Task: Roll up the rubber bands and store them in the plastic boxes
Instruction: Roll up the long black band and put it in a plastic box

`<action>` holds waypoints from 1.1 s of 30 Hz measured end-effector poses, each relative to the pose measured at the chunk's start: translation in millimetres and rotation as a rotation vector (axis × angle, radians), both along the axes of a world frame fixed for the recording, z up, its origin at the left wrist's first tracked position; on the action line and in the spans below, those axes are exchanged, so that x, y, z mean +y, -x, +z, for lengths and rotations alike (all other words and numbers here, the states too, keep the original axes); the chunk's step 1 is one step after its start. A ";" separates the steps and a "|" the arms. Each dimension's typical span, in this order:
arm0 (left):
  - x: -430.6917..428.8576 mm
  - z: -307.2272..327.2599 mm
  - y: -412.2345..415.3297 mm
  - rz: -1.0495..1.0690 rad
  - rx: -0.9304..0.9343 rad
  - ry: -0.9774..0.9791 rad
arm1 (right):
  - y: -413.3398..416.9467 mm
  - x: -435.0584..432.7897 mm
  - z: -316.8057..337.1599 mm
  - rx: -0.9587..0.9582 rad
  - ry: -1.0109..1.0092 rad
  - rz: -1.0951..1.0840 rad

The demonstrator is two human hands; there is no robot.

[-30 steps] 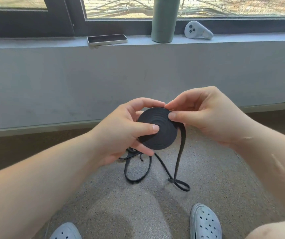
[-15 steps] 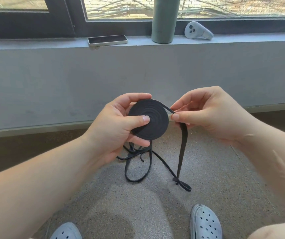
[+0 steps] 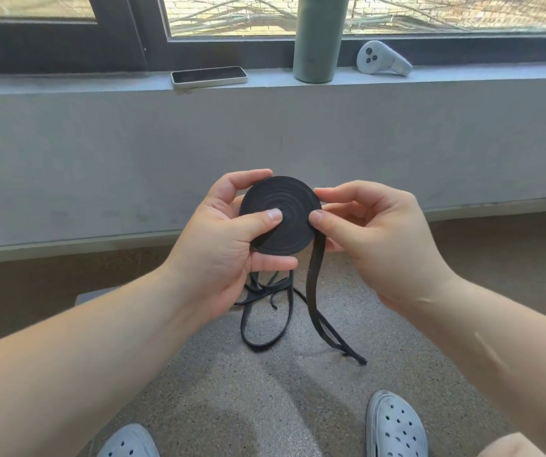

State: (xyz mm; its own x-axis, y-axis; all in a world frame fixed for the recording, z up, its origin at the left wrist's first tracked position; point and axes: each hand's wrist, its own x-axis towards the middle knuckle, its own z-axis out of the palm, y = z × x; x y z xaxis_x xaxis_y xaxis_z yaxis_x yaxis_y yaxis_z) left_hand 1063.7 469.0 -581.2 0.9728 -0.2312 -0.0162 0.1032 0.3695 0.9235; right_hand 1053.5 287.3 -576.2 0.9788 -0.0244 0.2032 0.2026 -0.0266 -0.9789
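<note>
A black rubber band wound into a flat round coil (image 3: 286, 206) is held in front of me above the floor. My left hand (image 3: 225, 245) grips the coil, thumb pressed on its face and fingers behind it. My right hand (image 3: 377, 239) pinches the band at the coil's right edge between thumb and forefinger. The loose end of the band (image 3: 314, 291) hangs down from there to the floor, where more of it lies in loops (image 3: 265, 318). No plastic box is in view.
A phone (image 3: 208, 75), a green bottle (image 3: 316, 37) and a white controller (image 3: 382, 59) sit on the window ledge ahead. A grey wall runs below the ledge. My two grey shoes (image 3: 393, 427) rest on the speckled floor near the bottom edge.
The right hand, which had drawn the band out to the right of the coil, has come back against the coil's right edge. The coil has turned a little in the left hand.
</note>
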 end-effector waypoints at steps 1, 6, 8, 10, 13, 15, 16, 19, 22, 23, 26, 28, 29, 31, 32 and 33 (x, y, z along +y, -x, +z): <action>-0.5 -0.2 0.5 -0.015 0.017 0.003 | -1.3 0.0 0.5 -0.004 0.015 -0.002; 10.9 4.9 -11.1 -0.106 0.016 -0.144 | -9.6 -16.7 15.0 0.003 0.137 0.124; 15.9 6.7 -14.6 -0.154 -0.023 -0.256 | -12.4 -23.7 20.1 0.000 0.231 0.158; 14.6 7.0 -14.2 -0.224 -0.047 -0.328 | -13.7 -27.0 21.9 -0.006 0.295 0.184; 8.0 5.4 -10.5 -0.263 -0.071 -0.366 | -11.9 -25.7 19.9 -0.009 0.315 0.230; 6.4 3.1 -9.7 -0.238 -0.080 -0.364 | -11.1 -23.7 16.1 -0.019 0.334 0.220; 6.3 2.4 -9.5 -0.217 -0.074 -0.350 | -11.1 -23.4 14.3 -0.023 0.329 0.200; 5.4 1.3 -8.3 -0.145 -0.034 -0.269 | -11.2 -23.8 10.5 -0.020 0.299 0.167; 2.1 1.0 -5.4 -0.074 -0.020 -0.220 | -10.8 -22.4 8.3 -0.037 0.292 0.158; 0.9 0.7 -4.7 -0.055 -0.017 -0.206 | -11.0 -21.7 8.6 -0.046 0.289 0.134; -2.1 1.2 -3.4 -0.016 -0.009 -0.175 | -12.9 -20.3 11.1 -0.087 0.321 0.054; -3.4 2.0 -2.8 0.001 -0.018 -0.173 | -13.2 -19.6 15.1 -0.117 0.371 0.013; -3.7 2.3 -2.7 0.006 -0.025 -0.178 | -13.0 -19.5 17.2 -0.130 0.387 0.005; -3.5 3.1 -2.5 0.005 -0.038 -0.191 | -13.2 -20.6 20.8 -0.124 0.388 0.033; -2.9 3.5 -2.2 -0.003 -0.043 -0.195 | -13.6 -22.0 22.0 -0.103 0.382 0.066; -2.1 3.7 -1.6 -0.014 -0.050 -0.201 | -14.0 -23.7 23.0 -0.067 0.370 0.105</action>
State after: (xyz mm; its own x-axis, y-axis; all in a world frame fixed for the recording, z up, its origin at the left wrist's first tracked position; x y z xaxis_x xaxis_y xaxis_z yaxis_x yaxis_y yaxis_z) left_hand 1065.3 466.9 -577.5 0.9701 -0.2421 -0.0153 0.0594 0.1762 0.9826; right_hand 1067.5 263.6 -553.3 0.9562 0.1624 0.2435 0.2866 -0.3507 -0.8916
